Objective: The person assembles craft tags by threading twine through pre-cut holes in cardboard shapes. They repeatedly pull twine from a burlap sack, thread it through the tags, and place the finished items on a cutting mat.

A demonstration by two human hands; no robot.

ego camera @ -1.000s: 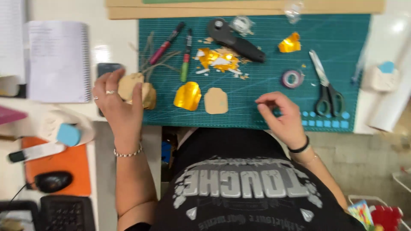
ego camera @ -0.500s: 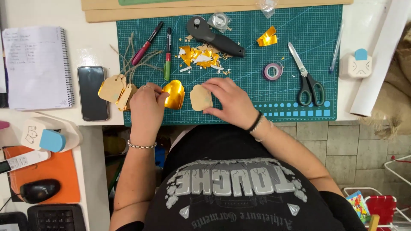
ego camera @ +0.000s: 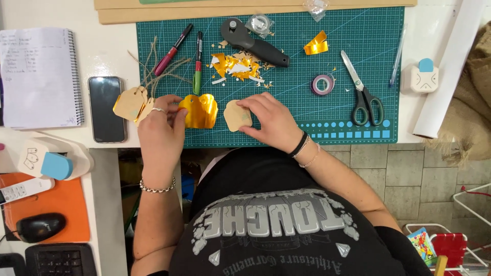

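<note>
My right hand [ego camera: 273,120] presses a small kraft-paper tag [ego camera: 237,115] flat on the green cutting mat [ego camera: 307,117], fingertips curled over its right edge, so the tag lies near the mat's front edge, just in front of my body. Just beside it, my left hand [ego camera: 161,125] pinches the left side of a shiny gold foil tag [ego camera: 201,111], the same scalloped shape, slightly curled and wrinkled.

The foil looks thin and crinkly; I judge it could crease or tear if my pinch tightens or drags. The paper tag could slide off line under my fingers, since the mat is smooth.

Behind my left hand, a few more tan tags [ego camera: 131,103] lie fanned at the mat's left edge, strung with rough brown twine [ego camera: 158,66]. Farther back sit torn gold foil scraps [ego camera: 234,65], a black rotary cutter [ego camera: 254,43], two pens [ego camera: 197,64], a small tape roll [ego camera: 322,84] and grey-handled scissors [ego camera: 362,92]. A dark phone [ego camera: 106,109] and a spiral notebook [ego camera: 38,76] lie left of the mat on the white table.
</note>
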